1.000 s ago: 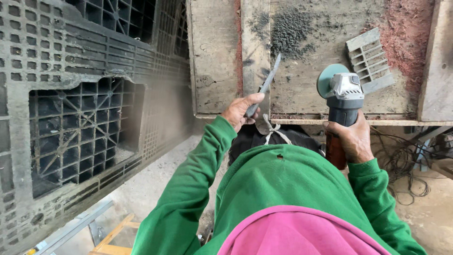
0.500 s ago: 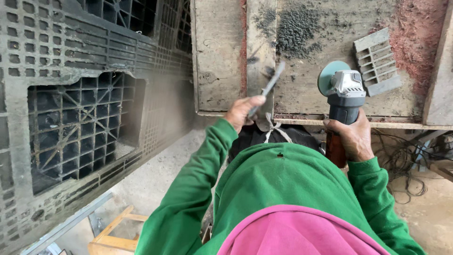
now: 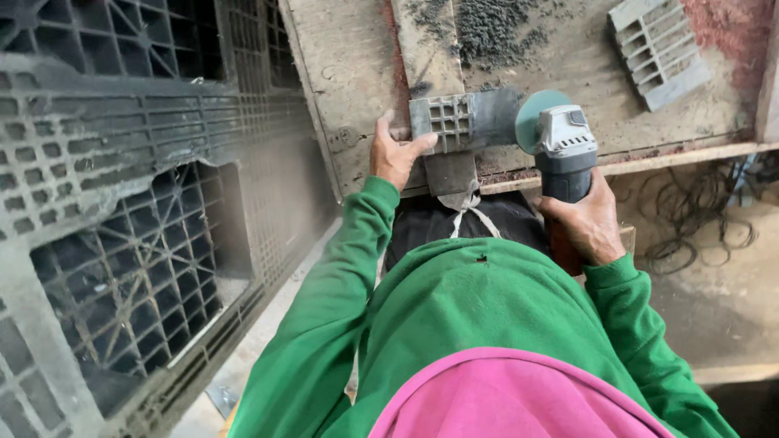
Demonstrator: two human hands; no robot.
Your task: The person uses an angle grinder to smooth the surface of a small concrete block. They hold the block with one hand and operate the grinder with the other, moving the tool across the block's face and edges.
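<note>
Head camera, looking down. What do you see?

— A person in a green sleeve stands at a dusty wooden workbench. The left hand presses a grey plastic grid piece flat on the bench edge. Its fingers are spread along the left end of the piece, thumb on the near side, pinning it down and not wrapped around it.

— And the other hand?

— The right hand is closed tight around the dark body of an angle grinder. The green cutting disc sits right at the right end of the grid piece, touching it or just beside it. I cannot tell which.

— What could go wrong?

— The disc could grab a rib of the plastic and jerk. One hand alone holds the grinder, so I think it could jump toward the left hand, which is close on the same piece.

— Anything else?

— The piece is only pushed down by fingers, with no clamp I can see. It could slide or spin away. Both hands are bare, so chips or hot melted plastic could sting. Grey crumbs lie on the bench and could make the piece slip. Another grid piece lies well apart at the far right. A big black plastic pallet stands near the left arm.
</note>
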